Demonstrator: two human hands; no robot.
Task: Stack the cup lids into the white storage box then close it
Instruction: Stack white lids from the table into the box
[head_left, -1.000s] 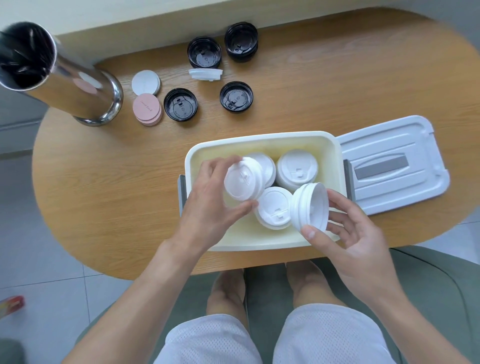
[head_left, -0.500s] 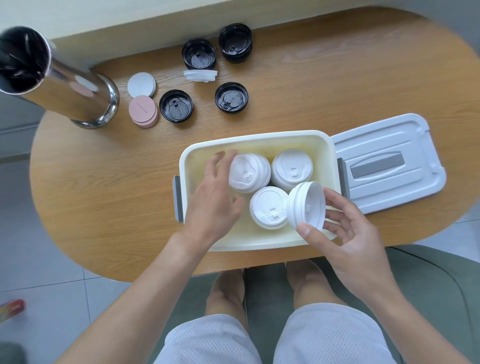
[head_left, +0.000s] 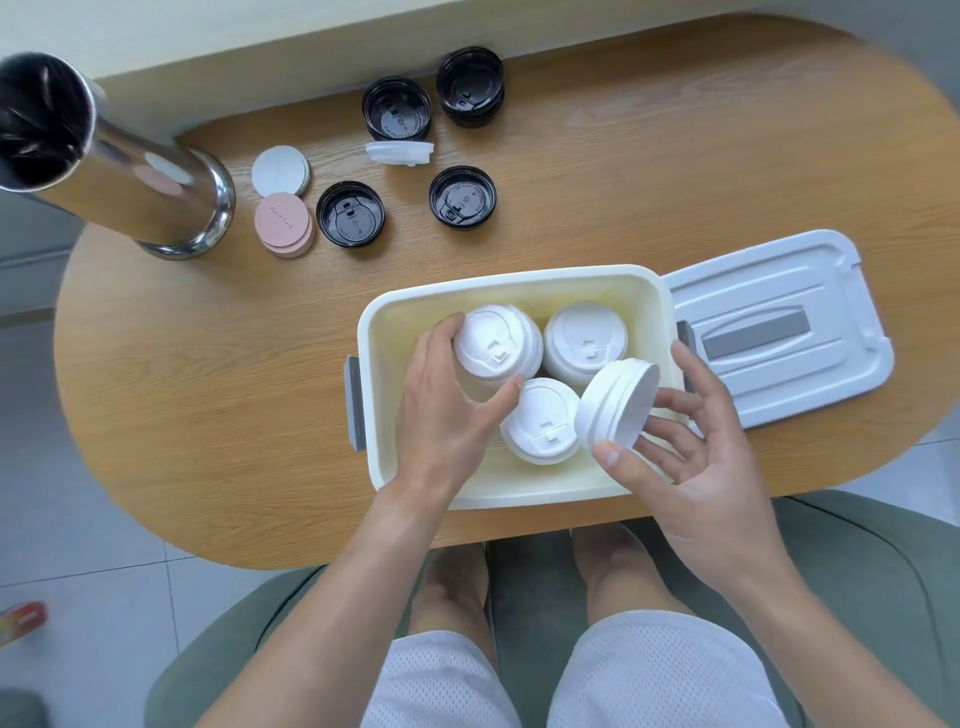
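Observation:
The white storage box (head_left: 519, 283) stands open at the table's near edge. Inside it, my left hand (head_left: 447, 410) grips a stack of white cup lids (head_left: 498, 345) at the back left. Two more white lid stacks stand in the box, one at the back right (head_left: 587, 343) and one in the middle front (head_left: 540, 428). My right hand (head_left: 675, 447) holds a tilted stack of white lids (head_left: 618, 402) over the box's right side, thumb and fingers around its rim. The box's lid (head_left: 779, 332) lies flat on the table to the right.
Several black cup lids (head_left: 350, 214) and one white lid (head_left: 399, 153) lie at the back of the wooden table (head_left: 208, 364). Pink (head_left: 283, 223) and white (head_left: 279, 170) round discs sit beside a tall steel cylinder (head_left: 104, 156) at the back left. My knees are under the table's near edge.
My left hand lowered its stack of white lids from a tilted hold down into the box's back left. My right hand's stack stayed tilted over the box's right side.

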